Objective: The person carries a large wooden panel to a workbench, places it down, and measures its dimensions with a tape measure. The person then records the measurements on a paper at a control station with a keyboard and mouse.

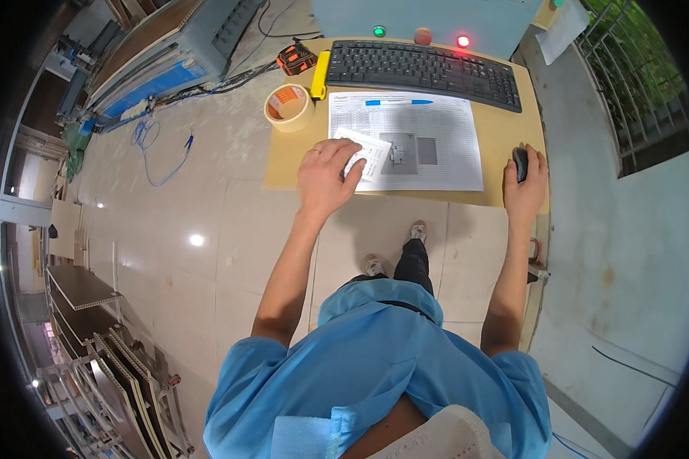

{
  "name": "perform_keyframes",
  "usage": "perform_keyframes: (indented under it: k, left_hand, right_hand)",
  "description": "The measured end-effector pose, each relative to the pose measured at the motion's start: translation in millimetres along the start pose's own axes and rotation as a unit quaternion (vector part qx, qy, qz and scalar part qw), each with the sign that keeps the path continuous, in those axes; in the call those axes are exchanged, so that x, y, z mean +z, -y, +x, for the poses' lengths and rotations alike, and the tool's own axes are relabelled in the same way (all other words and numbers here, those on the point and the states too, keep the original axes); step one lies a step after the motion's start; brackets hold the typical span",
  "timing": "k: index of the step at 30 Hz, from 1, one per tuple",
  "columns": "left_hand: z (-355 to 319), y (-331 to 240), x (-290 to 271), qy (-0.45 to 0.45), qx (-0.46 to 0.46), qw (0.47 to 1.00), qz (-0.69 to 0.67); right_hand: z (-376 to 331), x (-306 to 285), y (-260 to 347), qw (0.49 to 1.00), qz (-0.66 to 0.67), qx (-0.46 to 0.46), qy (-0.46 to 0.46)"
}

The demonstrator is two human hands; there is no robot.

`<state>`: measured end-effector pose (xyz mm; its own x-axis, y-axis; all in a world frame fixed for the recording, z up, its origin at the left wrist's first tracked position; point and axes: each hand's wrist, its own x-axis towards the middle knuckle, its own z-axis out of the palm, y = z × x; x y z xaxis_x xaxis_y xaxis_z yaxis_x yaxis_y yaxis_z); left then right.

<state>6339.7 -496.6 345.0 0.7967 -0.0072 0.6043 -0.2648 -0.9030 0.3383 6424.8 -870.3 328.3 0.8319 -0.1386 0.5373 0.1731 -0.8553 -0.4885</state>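
My left hand (331, 174) holds a small white printed slip (373, 157) between thumb and fingers, over the left part of a large printed sheet (455, 138). That sheet lies flat on the yellowish desk (298, 157) and shows grey blocks and table lines. At the desk's right edge, my right hand (525, 187) is wrapped over a black computer mouse (520, 164). A blue and white pen (400, 102) lies across the top of the sheet. Behind it stretches a black keyboard (425, 73).
Left of the keyboard sit a tape roll (289, 107), a yellow utility knife (321, 75) and an orange-black tape measure (295, 58). A machine panel with a lit red button (463, 41) rises behind. Boards on a rack (122, 390) stand lower left; cables cross the floor.
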Motion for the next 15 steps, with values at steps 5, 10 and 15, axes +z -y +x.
perform_keyframes:
  k: [5,10,15]
  left_hand:
    - [0.1,-1.7,-1.2,0.012,-0.010,1.000,-0.002]
    - [2.2,-1.5,-2.8,0.012,-0.004,1.000,-0.009]
    - [2.5,-2.6,-0.9,0.003,-0.005,1.000,-0.007]
  right_hand:
    - [-1.0,0.7,-0.5,1.000,0.009,-0.002,-0.008]
    - [-3.1,1.9,2.5,0.998,0.044,0.012,-0.038]
    - [-2.0,0.2,2.7,1.000,0.008,0.026,0.001]
